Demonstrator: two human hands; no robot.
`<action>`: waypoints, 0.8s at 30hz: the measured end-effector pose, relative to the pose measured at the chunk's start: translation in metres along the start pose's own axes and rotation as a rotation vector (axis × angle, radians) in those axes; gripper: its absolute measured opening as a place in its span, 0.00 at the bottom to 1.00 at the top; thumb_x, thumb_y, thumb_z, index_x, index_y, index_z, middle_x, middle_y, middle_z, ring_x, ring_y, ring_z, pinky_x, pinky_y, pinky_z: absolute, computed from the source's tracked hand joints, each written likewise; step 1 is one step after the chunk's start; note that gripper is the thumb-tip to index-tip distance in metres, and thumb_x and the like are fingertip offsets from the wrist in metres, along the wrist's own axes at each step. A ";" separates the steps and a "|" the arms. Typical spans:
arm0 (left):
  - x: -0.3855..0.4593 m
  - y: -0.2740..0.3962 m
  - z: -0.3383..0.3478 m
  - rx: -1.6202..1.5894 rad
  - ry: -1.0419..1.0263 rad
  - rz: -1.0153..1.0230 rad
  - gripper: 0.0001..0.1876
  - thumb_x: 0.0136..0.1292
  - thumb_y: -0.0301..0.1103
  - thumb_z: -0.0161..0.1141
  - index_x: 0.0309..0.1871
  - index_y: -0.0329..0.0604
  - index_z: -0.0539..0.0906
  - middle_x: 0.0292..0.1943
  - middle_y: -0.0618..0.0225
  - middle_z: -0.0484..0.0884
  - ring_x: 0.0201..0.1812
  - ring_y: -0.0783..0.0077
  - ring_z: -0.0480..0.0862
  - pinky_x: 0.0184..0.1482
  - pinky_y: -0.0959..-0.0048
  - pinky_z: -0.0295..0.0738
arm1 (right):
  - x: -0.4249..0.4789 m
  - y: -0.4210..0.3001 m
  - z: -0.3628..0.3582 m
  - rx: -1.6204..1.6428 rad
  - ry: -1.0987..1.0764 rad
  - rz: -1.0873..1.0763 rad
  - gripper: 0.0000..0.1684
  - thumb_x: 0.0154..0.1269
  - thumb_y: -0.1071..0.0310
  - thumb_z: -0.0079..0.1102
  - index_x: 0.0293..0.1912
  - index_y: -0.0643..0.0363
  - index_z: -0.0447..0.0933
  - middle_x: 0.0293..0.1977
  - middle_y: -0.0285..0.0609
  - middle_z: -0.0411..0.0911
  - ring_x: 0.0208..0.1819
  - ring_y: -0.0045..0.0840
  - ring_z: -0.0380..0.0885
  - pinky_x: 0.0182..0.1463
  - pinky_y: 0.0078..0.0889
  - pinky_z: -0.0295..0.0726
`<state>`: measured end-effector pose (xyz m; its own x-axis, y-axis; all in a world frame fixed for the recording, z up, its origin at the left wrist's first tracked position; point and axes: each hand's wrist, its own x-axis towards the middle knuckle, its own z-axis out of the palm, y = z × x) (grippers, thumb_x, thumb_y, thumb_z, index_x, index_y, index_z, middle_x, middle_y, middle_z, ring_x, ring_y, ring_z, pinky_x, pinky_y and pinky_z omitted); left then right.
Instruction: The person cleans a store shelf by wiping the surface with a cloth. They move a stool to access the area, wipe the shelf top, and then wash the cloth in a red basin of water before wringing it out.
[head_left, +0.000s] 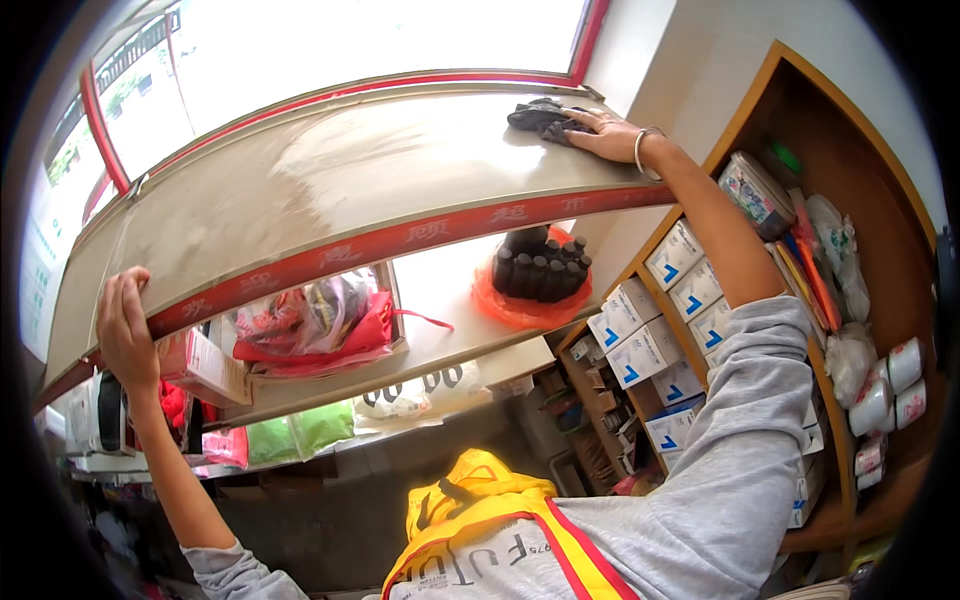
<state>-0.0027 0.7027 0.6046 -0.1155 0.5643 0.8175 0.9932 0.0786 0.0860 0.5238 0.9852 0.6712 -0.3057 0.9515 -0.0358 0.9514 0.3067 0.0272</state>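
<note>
My right hand presses a dark grey cloth onto the top shelf, near its right end below the window. The cloth is bunched under and beside the fingers. At the shelf's left end, my left hand grips the front edge, its fingers curled over the top. A red strip bearing writing runs along that edge. Wet, shiny streaks cover the middle and right of the shelf top, while the left part looks dull and dusty.
On the shelf below sit a red plastic bag of dark bottles and a box of plastic-wrapped goods. Stacked white boxes fill shelving at the right. A wooden cabinet holds bags and rolls. The red-framed window borders the shelf's back.
</note>
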 end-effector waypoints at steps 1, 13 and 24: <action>0.001 0.000 0.000 0.035 -0.009 0.003 0.16 0.70 0.36 0.36 0.38 0.39 0.76 0.37 0.62 0.78 0.42 0.59 0.77 0.47 0.67 0.68 | 0.005 -0.010 -0.001 0.031 -0.027 -0.002 0.42 0.60 0.30 0.33 0.70 0.35 0.47 0.69 0.54 0.45 0.72 0.45 0.41 0.72 0.41 0.44; 0.000 -0.004 -0.003 -0.010 -0.036 -0.032 0.15 0.70 0.35 0.37 0.39 0.41 0.77 0.38 0.63 0.78 0.42 0.60 0.77 0.47 0.67 0.68 | 0.012 -0.292 -0.002 0.036 0.108 -0.651 0.30 0.66 0.48 0.37 0.67 0.35 0.55 0.63 0.52 0.62 0.64 0.40 0.63 0.65 0.42 0.61; 0.000 -0.008 -0.003 0.003 -0.058 0.020 0.16 0.69 0.34 0.37 0.41 0.42 0.78 0.40 0.63 0.78 0.44 0.62 0.77 0.50 0.67 0.68 | 0.013 -0.008 0.002 0.028 0.019 0.049 0.29 0.67 0.53 0.36 0.67 0.38 0.55 0.49 0.50 0.75 0.49 0.36 0.75 0.56 0.40 0.70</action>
<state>-0.0106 0.6997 0.6055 -0.0961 0.6127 0.7845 0.9953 0.0688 0.0682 0.5124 0.9949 0.6688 -0.2590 0.9658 -0.0156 0.9659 0.2590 0.0008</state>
